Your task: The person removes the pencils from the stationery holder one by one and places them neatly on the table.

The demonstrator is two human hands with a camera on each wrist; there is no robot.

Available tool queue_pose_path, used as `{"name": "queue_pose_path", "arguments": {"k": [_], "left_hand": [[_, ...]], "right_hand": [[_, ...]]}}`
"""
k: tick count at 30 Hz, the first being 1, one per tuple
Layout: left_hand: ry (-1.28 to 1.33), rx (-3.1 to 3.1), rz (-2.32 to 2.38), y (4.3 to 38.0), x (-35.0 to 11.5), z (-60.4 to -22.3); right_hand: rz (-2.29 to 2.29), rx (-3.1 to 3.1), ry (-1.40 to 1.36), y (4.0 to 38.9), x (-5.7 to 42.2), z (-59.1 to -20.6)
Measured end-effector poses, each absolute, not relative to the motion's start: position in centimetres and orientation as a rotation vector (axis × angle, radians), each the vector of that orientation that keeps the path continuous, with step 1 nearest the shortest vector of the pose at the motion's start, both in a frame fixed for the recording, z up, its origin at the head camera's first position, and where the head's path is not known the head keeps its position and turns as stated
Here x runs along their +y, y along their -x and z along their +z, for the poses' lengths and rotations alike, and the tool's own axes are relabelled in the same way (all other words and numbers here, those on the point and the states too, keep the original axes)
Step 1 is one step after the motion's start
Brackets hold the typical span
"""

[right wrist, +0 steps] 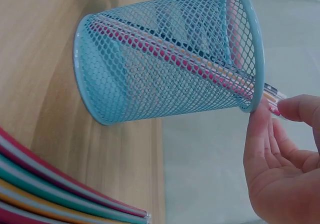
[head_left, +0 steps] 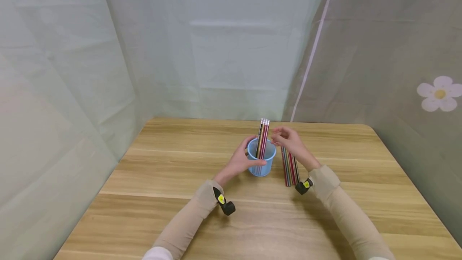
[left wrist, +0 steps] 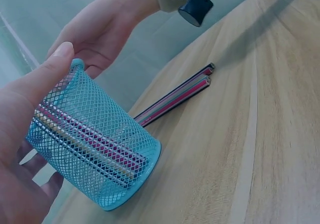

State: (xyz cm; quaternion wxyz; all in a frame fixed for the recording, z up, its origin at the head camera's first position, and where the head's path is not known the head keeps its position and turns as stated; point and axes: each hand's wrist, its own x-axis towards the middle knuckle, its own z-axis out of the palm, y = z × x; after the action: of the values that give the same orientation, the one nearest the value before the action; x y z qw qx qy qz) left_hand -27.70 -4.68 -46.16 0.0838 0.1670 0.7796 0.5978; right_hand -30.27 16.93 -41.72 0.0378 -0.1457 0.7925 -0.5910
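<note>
A light blue mesh pencil cup (head_left: 266, 167) stands on the wooden table. My left hand (head_left: 240, 159) grips it from the left, thumb (left wrist: 47, 76) near the rim and fingers round the far side. Several striped pencils (head_left: 262, 137) lean together inside, their silvery ends above the rim. Just right of the rim is my right hand (head_left: 291, 143), its fingers loosely bent with nothing seen between them. In the right wrist view its fingertips (right wrist: 257, 116) are at the rim; whether they touch it I cannot tell. Several more pencils (head_left: 288, 167) lie side by side beneath this hand.
The wooden table (head_left: 173, 171) stretches out on both sides of the cup. Pale cloth (head_left: 231, 51) hangs behind it, and a grey cloth with a flower print (head_left: 439, 94) hangs on the right. Each wrist carries a small black camera (head_left: 227, 208).
</note>
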Motion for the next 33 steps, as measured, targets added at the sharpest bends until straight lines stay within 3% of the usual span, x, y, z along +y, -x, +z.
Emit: {"name": "queue_pose_path", "arguments": {"k": [33], "left_hand": [[-0.582,2.233,1.833,26.8,-5.1,-44.8]], "right_hand": [[-1.782,2.481,0.319,31.5,15.4,-41.9]]}}
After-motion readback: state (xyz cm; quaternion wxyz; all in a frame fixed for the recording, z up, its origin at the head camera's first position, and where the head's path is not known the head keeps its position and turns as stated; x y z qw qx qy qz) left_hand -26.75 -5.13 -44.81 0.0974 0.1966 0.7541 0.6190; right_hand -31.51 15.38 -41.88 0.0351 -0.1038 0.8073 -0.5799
